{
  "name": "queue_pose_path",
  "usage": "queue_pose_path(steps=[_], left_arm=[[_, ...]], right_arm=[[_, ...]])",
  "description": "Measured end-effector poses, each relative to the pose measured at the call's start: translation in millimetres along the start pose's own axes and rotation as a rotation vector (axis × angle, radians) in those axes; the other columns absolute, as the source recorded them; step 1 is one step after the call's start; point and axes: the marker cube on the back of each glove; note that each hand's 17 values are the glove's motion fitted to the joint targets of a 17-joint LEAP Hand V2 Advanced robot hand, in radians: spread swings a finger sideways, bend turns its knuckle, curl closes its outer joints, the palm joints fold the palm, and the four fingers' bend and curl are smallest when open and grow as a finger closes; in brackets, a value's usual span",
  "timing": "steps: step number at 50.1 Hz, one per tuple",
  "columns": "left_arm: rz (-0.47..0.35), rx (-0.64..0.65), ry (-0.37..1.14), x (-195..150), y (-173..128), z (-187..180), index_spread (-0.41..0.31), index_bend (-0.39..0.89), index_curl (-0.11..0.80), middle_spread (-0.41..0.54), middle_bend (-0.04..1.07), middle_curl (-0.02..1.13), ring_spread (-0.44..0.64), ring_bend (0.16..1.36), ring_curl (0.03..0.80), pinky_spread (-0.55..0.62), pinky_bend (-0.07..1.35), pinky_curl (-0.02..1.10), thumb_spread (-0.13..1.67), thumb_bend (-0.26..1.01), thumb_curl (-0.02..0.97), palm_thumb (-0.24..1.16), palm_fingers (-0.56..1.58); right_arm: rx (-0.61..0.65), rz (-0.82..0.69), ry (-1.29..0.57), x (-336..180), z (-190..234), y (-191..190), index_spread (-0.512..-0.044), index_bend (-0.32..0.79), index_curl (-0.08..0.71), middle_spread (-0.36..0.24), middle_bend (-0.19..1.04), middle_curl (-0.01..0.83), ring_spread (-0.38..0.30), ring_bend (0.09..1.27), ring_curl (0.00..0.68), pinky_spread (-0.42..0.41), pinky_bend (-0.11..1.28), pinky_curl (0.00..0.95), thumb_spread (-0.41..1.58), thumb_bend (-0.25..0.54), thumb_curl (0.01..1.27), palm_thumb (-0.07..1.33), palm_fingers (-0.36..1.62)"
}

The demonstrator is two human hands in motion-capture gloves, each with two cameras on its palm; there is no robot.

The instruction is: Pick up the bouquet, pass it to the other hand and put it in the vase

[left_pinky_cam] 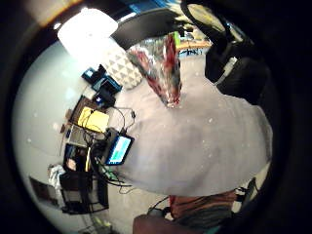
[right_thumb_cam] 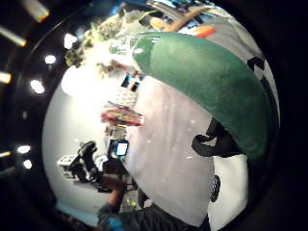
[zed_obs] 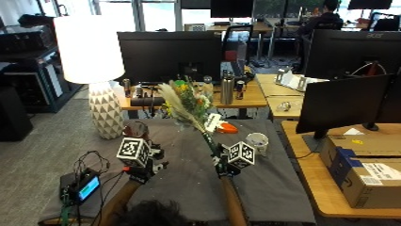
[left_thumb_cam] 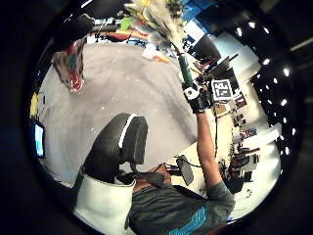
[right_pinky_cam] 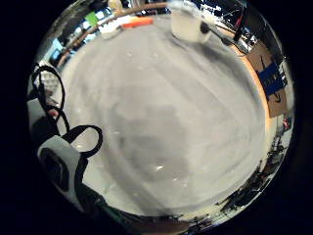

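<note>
The right hand (zed_obs: 227, 165) held the bouquet (zed_obs: 188, 104) upright by its green stem above the surface (zed_obs: 188, 188). The left hand (zed_obs: 141, 170) hovered nearby, apparently grasping nothing, so the handover and the vase (zed_obs: 136, 130) near the far left edge remained.

From my remote feed the person's wearing a black glove on the left hand (zed_obs: 141, 170) and another on the right hand (zed_obs: 223, 168), forearms uncovered, plus a dark grey short-sleeve tee with a teal print on the front, and dark hair up top.
</note>
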Motion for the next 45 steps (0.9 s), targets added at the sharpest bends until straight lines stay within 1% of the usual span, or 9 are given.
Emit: queue_pose_path(steps=[5,17,23,31,37,39,42,43,45], left_arm=[[0.040,0.033,0.097,19,-18,-19,-0.127,0.13,0.290,-0.086,0.18,0.36,0.04,0.53,0.331,-0.01,0.57,0.38,1.03,-0.03,0.280,0.25,0.63],[0.061,0.028,0.233,56,-63,-41,-0.138,0.13,0.298,-0.104,0.18,0.37,0.02,0.51,0.331,-0.04,0.57,0.38,1.03,-0.03,0.282,0.25,0.69],[0.066,0.036,0.476,70,-79,-41,-0.138,0.14,0.303,-0.111,0.17,0.37,0.01,0.51,0.336,-0.05,0.56,0.39,1.03,-0.03,0.281,0.25,0.71],[0.066,0.083,0.922,72,-104,-39,-0.083,0.09,0.280,-0.093,0.17,0.37,0.02,0.54,0.348,-0.05,0.59,0.40,1.03,-0.02,0.283,0.25,0.68],[0.069,0.066,1.043,72,-113,-48,-0.064,0.09,0.268,-0.088,0.19,0.37,0.01,0.56,0.353,-0.05,0.59,0.40,1.01,-0.01,0.299,0.30,0.68],[0.115,0.090,1.048,71,-116,-51,-0.061,0.09,0.263,-0.098,0.19,0.38,-0.01,0.56,0.353,-0.05,0.59,0.40,1.00,-0.01,0.304,0.33,0.70],[0.293,0.191,1.035,70,-126,-53,-0.070,0.09,0.257,-0.118,0.20,0.38,-0.03,0.57,0.352,-0.08,0.60,0.40,0.99,-0.01,0.317,0.37,0.76],[0.322,0.208,1.036,71,-128,-53,-0.079,0.09,0.255,-0.133,0.19,0.38,-0.06,0.57,0.353,-0.10,0.62,0.40,0.99,0.01,0.327,0.41,0.80],[0.263,0.174,1.065,73,-125,-54,-0.097,0.09,0.252,-0.153,0.19,0.38,-0.08,0.57,0.347,-0.13,0.62,0.40,0.98,0.01,0.336,0.45,0.86]], right_arm=[[0.032,-0.055,-0.129,-33,-13,5,-0.236,0.20,0.479,-0.161,0.74,0.597,-0.197,0.97,0.550,-0.301,0.75,0.444,0.70,-0.023,0.64,0.97,1.39],[0.026,-0.201,-0.442,-99,-21,21,-0.239,0.19,0.517,-0.165,0.75,0.610,-0.194,1.00,0.554,-0.297,0.76,0.461,0.72,-0.022,0.66,0.98,1.37],[-0.012,-0.290,-0.615,-125,-6,21,-0.240,0.19,0.528,-0.167,0.76,0.617,-0.194,1.01,0.554,-0.297,0.77,0.468,0.73,-0.023,0.67,0.97,1.36],[-0.117,-0.376,-0.844,-163,5,37,-0.241,0.19,0.541,-0.169,0.77,0.623,-0.195,1.02,0.555,-0.298,0.76,0.471,0.75,-0.021,0.68,0.98,1.36],[-0.152,-0.442,-0.902,-175,17,38,-0.240,0.19,0.554,-0.166,0.77,0.628,-0.195,1.02,0.556,-0.299,0.76,0.474,0.76,-0.021,0.69,0.98,1.36],[-0.160,-0.462,-0.906,-177,23,37,-0.240,0.19,0.557,-0.166,0.77,0.629,-0.195,1.02,0.556,-0.299,0.76,0.474,0.76,-0.021,0.69,0.98,1.36],[-0.194,-0.444,-0.898,-182,27,40,-0.240,0.19,0.561,-0.165,0.77,0.630,-0.195,1.02,0.556,-0.299,0.76,0.475,0.77,-0.020,0.69,0.98,1.35],[-0.207,-0.432,-0.886,-184,28,42,-0.240,0.19,0.563,-0.164,0.77,0.631,-0.195,1.02,0.556,-0.299,0.76,0.475,0.77,-0.021,0.69,0.98,1.35],[-0.234,-0.411,-0.874,-189,29,47,-0.237,0.19,0.566,-0.164,0.77,0.632,-0.195,1.02,0.556,-0.299,0.76,0.476,0.78,-0.021,0.70,0.98,1.35]])
